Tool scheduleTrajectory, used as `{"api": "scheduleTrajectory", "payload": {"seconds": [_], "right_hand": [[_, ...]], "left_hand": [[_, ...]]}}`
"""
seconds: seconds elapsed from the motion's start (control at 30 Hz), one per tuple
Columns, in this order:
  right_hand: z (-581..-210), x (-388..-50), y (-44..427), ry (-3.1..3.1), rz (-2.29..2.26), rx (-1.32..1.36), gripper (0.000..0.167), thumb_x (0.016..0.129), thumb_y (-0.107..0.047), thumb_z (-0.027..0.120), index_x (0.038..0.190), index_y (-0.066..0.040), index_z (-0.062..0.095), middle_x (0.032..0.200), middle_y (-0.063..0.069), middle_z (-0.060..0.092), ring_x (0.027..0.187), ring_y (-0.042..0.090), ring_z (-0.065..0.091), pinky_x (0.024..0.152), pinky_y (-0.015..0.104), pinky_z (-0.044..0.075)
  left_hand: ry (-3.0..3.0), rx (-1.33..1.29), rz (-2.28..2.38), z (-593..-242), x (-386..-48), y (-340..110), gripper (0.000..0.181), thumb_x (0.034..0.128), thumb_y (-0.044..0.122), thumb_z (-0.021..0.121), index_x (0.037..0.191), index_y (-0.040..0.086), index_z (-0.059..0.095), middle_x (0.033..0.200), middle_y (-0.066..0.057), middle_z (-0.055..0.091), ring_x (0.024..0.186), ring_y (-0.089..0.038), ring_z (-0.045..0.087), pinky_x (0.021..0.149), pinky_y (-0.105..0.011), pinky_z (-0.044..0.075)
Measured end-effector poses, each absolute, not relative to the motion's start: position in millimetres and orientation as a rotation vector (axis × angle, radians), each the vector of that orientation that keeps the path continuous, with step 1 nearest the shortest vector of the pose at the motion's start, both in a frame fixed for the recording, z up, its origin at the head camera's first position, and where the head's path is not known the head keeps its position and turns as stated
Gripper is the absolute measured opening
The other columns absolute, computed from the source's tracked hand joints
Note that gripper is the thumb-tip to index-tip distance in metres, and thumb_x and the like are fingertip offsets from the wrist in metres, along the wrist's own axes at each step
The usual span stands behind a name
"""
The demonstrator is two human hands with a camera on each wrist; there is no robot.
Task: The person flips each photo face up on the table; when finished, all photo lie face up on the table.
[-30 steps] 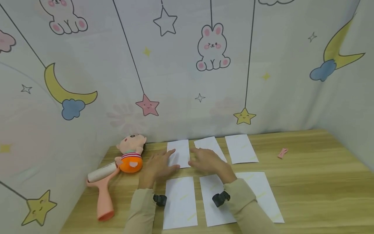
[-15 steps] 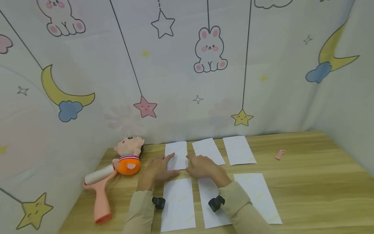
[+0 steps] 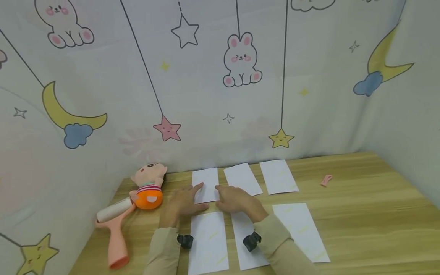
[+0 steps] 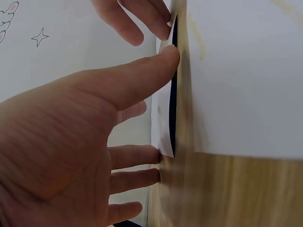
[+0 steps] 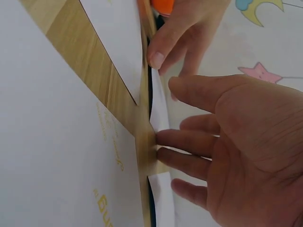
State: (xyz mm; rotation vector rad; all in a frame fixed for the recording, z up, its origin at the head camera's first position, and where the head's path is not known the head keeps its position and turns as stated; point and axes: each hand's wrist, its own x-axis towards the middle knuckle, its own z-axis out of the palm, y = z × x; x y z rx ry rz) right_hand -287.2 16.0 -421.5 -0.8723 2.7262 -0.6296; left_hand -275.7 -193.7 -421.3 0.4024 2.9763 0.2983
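In the head view, the back-left white card lies between the two hands. My left hand is at its left side, fingers spread, thumb at its near edge. My right hand is at its right edge, with fingers extended. Seen from the left wrist, the left thumb and fingertips of my left hand touch the edge of the card, whose underside looks dark. In the right wrist view, my right hand has fingertips at the card edge, nothing gripped.
Two more white cards lie along the back. Nearer are three larger ones, the left beside one under the right wrist. A plush toy and a pink-handled roller stand left; a pink clip lies right.
The head view has shifted slightly, moving the scene a little left. Both hands stay around the same card, the right hand slightly lower along its right edge.
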Motion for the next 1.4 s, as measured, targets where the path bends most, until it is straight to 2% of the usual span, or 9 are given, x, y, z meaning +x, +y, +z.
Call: {"api": "scheduleTrajectory", "payload": {"seconds": [0.07,0.13,0.23,0.5,0.77,0.97,1.2,1.4], "right_hand": [[-421.4,-286.7,14.8,2.728,-0.625,-0.876,0.059,0.097,-0.022,0.061,0.147,0.004,0.043,0.109,0.008,0.068,0.076,0.015,0.057,0.086,0.036,0.048],[-421.2,-285.9,13.9,2.724,-0.638,-0.871,0.063,0.096,-0.023,0.062,0.149,0.003,0.041,0.131,0.014,0.063,0.096,0.019,0.063,0.096,0.038,0.049],[-420.1,-284.7,12.1,2.723,-0.631,-0.879,0.066,0.095,-0.025,0.063,0.150,0.001,0.040,0.140,0.015,0.058,0.116,0.020,0.060,0.103,0.041,0.046],[-417.5,-282.4,14.3,2.674,-0.573,-0.927,0.070,0.095,-0.029,0.067,0.152,-0.002,0.037,0.144,0.012,0.055,0.130,0.028,0.055,0.107,0.040,0.043],[-417.0,-287.3,24.9,2.588,-0.671,-0.873,0.068,0.099,-0.033,0.060,0.156,-0.007,0.033,0.150,0.011,0.049,0.134,0.026,0.050,0.109,0.041,0.041],[-417.9,-291.2,27.9,2.556,-0.735,-0.877,0.068,0.100,-0.037,0.059,0.156,-0.008,0.032,0.149,0.014,0.049,0.130,0.025,0.053,0.107,0.042,0.042],[-418.8,-292.5,26.7,2.561,-0.711,-0.875,0.069,0.100,-0.038,0.058,0.155,-0.004,0.033,0.150,0.014,0.048,0.135,0.028,0.048,0.110,0.043,0.039],[-422.3,-290.8,24.8,2.548,-0.712,-0.887,0.069,0.100,-0.041,0.056,0.154,-0.003,0.035,0.154,0.012,0.044,0.140,0.027,0.043,0.113,0.043,0.035]], "left_hand": [[2.983,0.418,0.284,-421.4,-276.2,-192.9,0.079,0.0878,0.048,0.072,0.153,0.015,0.042,0.141,-0.026,0.053,0.125,-0.047,0.051,0.105,-0.060,0.039],[2.983,0.424,0.284,-421.6,-277.3,-192.7,0.081,0.0877,0.048,0.072,0.154,0.015,0.041,0.139,-0.026,0.054,0.124,-0.045,0.053,0.104,-0.058,0.041],[2.998,0.426,0.300,-420.2,-278.4,-194.1,0.081,0.0875,0.044,0.074,0.154,0.013,0.040,0.137,-0.026,0.056,0.123,-0.044,0.054,0.103,-0.058,0.042],[3.016,0.359,0.319,-419.4,-278.1,-197.3,0.077,0.0879,0.041,0.076,0.152,0.011,0.044,0.137,-0.023,0.058,0.123,-0.042,0.056,0.102,-0.057,0.043],[3.007,0.371,0.326,-418.0,-279.6,-194.3,0.067,0.0895,0.041,0.074,0.144,0.007,0.053,0.137,-0.022,0.058,0.126,-0.041,0.054,0.105,-0.056,0.041],[3.001,0.371,0.327,-419.7,-280.0,-192.6,0.059,0.0918,0.039,0.071,0.139,0.007,0.058,0.135,-0.021,0.060,0.124,-0.041,0.056,0.104,-0.056,0.042],[3.006,0.369,0.317,-420.0,-278.6,-192.4,0.067,0.0844,0.043,0.078,0.138,0.007,0.059,0.132,-0.021,0.061,0.120,-0.040,0.058,0.101,-0.055,0.045],[2.996,0.350,0.364,-420.3,-278.2,-191.6,0.072,0.0826,0.043,0.080,0.140,0.006,0.057,0.134,-0.021,0.060,0.122,-0.040,0.057,0.103,-0.055,0.043]]}}
